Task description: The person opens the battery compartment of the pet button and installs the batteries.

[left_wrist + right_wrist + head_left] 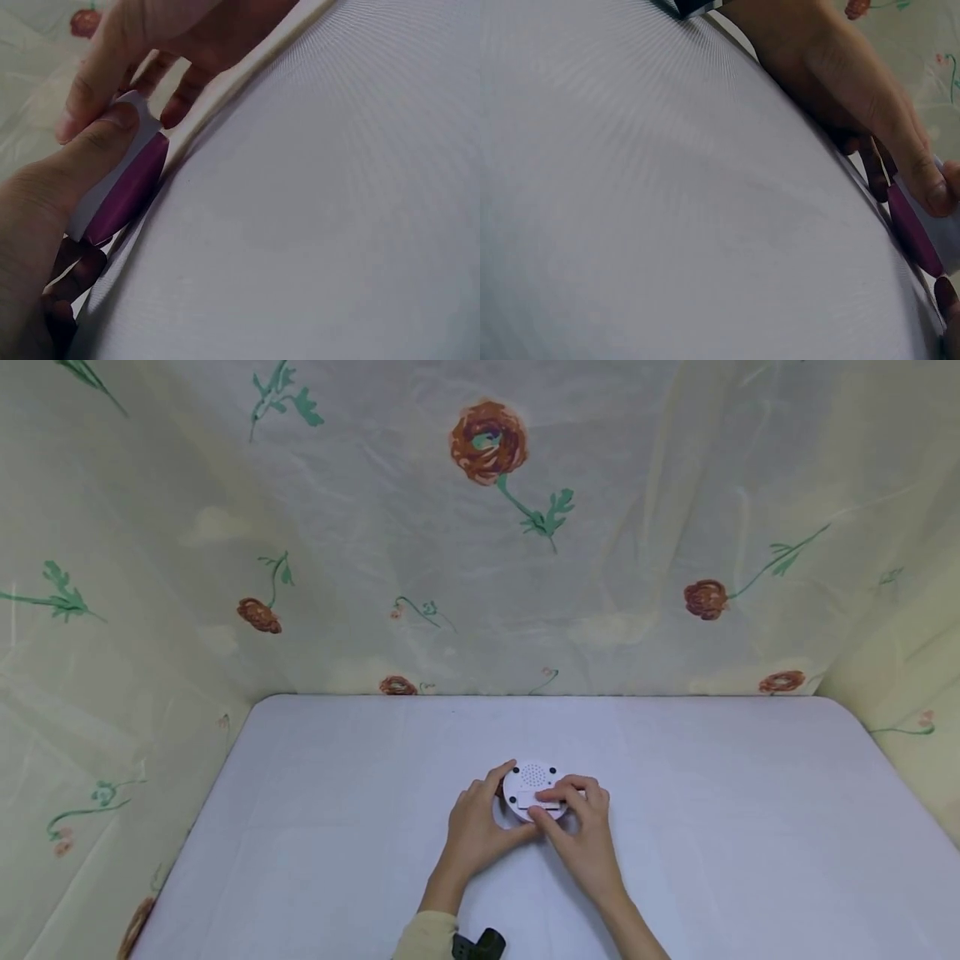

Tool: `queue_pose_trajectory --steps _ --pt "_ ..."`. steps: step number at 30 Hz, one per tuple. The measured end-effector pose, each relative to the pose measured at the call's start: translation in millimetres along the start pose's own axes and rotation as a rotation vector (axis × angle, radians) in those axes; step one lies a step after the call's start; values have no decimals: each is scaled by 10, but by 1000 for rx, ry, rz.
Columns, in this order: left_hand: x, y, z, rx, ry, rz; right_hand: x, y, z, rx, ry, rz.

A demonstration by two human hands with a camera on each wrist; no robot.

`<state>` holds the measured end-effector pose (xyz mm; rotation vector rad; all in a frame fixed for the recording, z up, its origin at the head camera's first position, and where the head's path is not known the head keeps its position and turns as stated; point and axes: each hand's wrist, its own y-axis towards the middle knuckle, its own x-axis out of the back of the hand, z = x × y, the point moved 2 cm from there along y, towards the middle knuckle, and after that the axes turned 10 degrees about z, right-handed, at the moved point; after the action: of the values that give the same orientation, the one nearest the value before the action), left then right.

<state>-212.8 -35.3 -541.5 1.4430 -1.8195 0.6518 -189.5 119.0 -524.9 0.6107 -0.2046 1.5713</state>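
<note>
A round white battery device [534,775] is held with its back turned up, showing a ring of speaker holes, dark round feet and a rectangular battery cover [527,800]. Its other side is purple [131,187], as both wrist views show. My left hand [475,828] grips the device round its left edge, thumb along the near rim and fingers at the far left side. From the right, my right hand [587,832] reaches over it with bent fingers. Its index fingertip lies on the battery cover, and the thumb tip is close by at the near rim. Fingers partly hide the cover.
A white table [337,793] with rounded far corners lies under the hands. Behind it and at both sides hangs a pale curtain [360,527] printed with flowers. A black wrist-worn camera [480,945] sits at the left sleeve.
</note>
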Motion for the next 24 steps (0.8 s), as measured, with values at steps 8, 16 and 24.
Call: queue_pose_trajectory --steps 8,16,24 --pt "4 0 0 -15 8 -16 -5 14 -43 -111 128 7" --pt "-1 -4 -9 -3 0 2 10 1 -64 -50 7 -17" --pt "21 -7 -25 -1 -30 -18 23 -19 -57 53 -60 12"
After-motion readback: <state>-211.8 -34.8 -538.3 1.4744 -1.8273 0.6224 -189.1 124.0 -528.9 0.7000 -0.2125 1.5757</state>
